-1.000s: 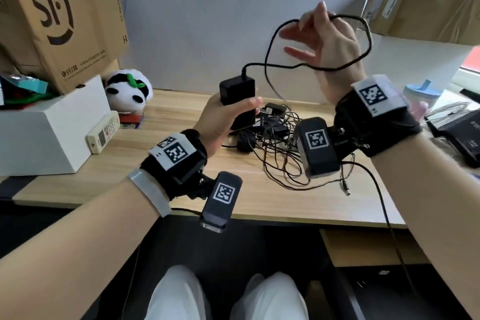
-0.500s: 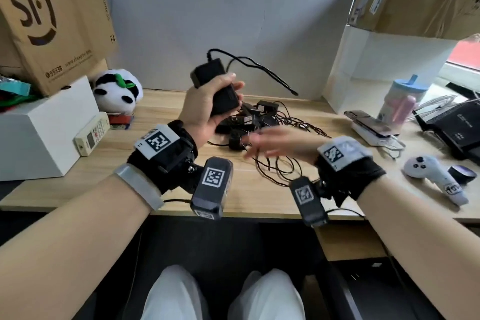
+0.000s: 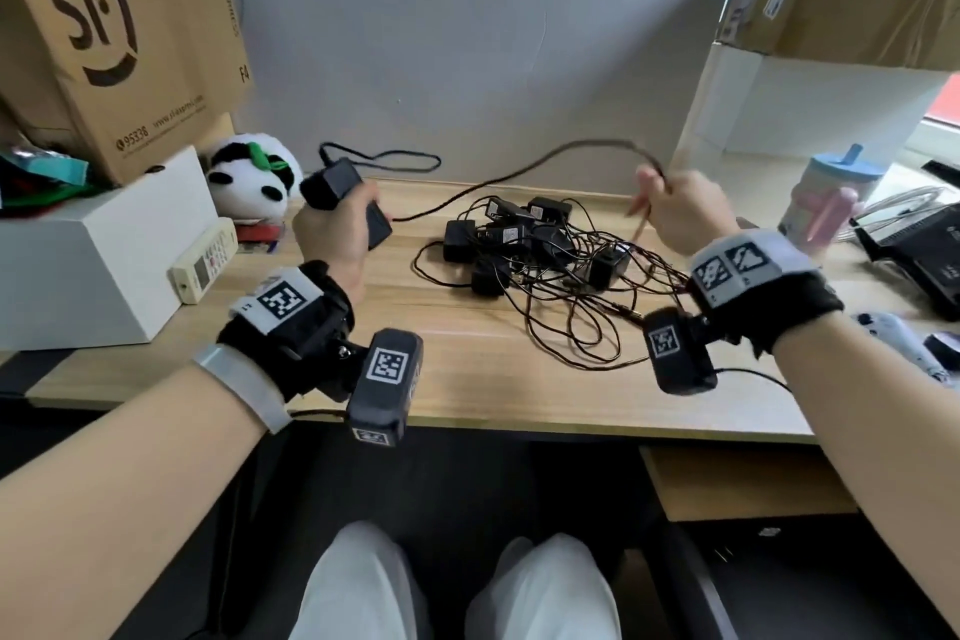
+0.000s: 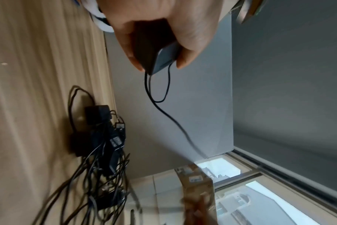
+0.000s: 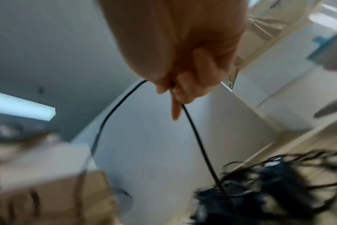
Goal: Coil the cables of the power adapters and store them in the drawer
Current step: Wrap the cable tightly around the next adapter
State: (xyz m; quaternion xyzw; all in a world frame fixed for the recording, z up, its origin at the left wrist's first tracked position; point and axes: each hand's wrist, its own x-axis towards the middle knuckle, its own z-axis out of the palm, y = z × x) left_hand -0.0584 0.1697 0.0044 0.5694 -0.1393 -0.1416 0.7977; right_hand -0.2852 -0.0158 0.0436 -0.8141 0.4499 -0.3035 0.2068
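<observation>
Two hands up over the desk (image 3: pixel 467 379), left hand (image 3: pixel 332 234) wrapped round a black adapter (image 3: pixel 345 200), right hand (image 3: pixel 680 211) pinching its cable (image 3: pixel 519 174) off toward the right edge, leftover adapter tangle (image 3: pixel 540 255) mid-desk between them

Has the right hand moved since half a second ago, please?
Yes. The right hand has risen from low over the tangle of adapters and swung right, toward the blue-lidded cup, now pinching the cable.
</observation>
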